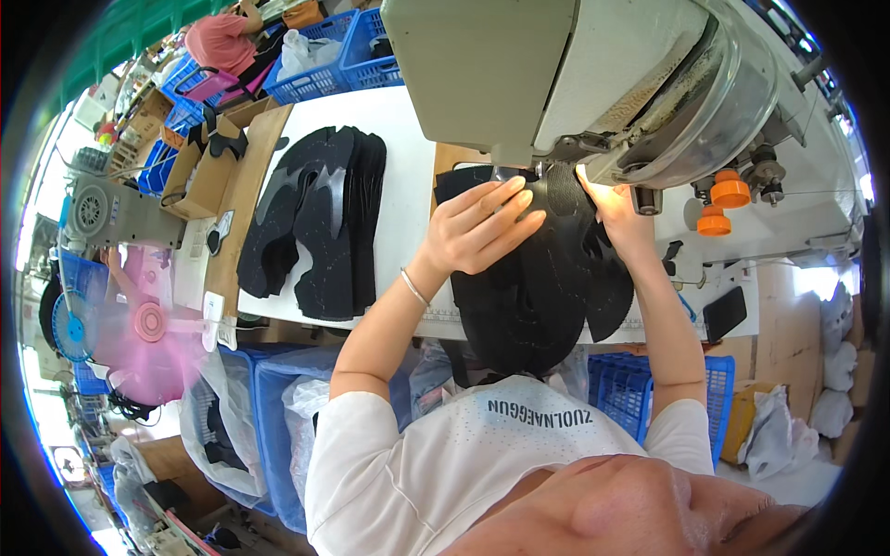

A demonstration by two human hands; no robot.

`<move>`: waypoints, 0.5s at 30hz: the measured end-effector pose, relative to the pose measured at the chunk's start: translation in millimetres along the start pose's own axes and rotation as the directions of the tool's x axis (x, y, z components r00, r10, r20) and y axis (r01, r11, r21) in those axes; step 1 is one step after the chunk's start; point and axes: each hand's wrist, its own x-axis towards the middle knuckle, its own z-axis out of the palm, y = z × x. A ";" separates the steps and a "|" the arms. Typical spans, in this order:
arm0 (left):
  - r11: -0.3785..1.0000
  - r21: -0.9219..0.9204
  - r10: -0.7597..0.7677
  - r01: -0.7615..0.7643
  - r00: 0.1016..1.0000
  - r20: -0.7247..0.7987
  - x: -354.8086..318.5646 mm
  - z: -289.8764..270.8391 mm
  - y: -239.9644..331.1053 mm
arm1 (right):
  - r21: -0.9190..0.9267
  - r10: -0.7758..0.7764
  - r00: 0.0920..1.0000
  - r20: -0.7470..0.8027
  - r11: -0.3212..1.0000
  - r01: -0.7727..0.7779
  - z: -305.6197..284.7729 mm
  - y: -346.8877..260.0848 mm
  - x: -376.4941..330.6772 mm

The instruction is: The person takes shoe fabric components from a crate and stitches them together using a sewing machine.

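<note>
A black shoe upper (549,232) lies under the head of a sewing machine (482,74), with mesh and smooth parts on it. My left hand (477,227) is just left of the needle area, fingers stretched out and slightly apart over the upper; its thumb is hidden. To the right of the needle area, my right hand (619,218) grips the upper's edge, its fingers partly hidden by the machine and the material. More black pieces (514,320) hang over the table's near edge below my hands. A stack of flat black uppers (348,218) rests on the white table (405,185) to the left.
Orange thread tension knobs (730,190) stick out at the machine's right. Left of the table are a pink fan (153,320) and an open cardboard box (199,176). Blue crates (311,85) stand behind, near a seated person in pink (222,44). A blue basket (718,398) sits below right.
</note>
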 end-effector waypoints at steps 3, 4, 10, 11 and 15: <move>1.000 -0.012 -0.008 0.008 1.000 0.014 1.6 -1.1 -1.2 | -0.213 -0.161 0.987 -0.010 0.965 0.155 5.7 39.5 0.9; 0.991 -0.071 -0.106 0.110 0.992 0.063 5.9 -4.5 1.0 | -0.276 -0.191 0.981 -0.028 0.945 0.176 7.7 37.9 3.2; 0.915 -0.057 -0.356 0.399 0.867 0.350 39.0 -25.7 37.2 | 0.110 0.061 0.998 -0.021 0.992 -0.058 12.5 51.5 20.8; 0.915 -0.058 -0.356 0.399 0.866 0.350 42.9 -25.2 45.3 | 0.109 0.061 0.998 -0.021 0.992 -0.059 12.7 55.2 21.4; 0.909 0.229 -0.415 0.349 0.809 0.417 45.6 -19.4 60.4 | 0.093 -0.008 0.999 -0.032 0.996 0.011 12.5 37.6 22.6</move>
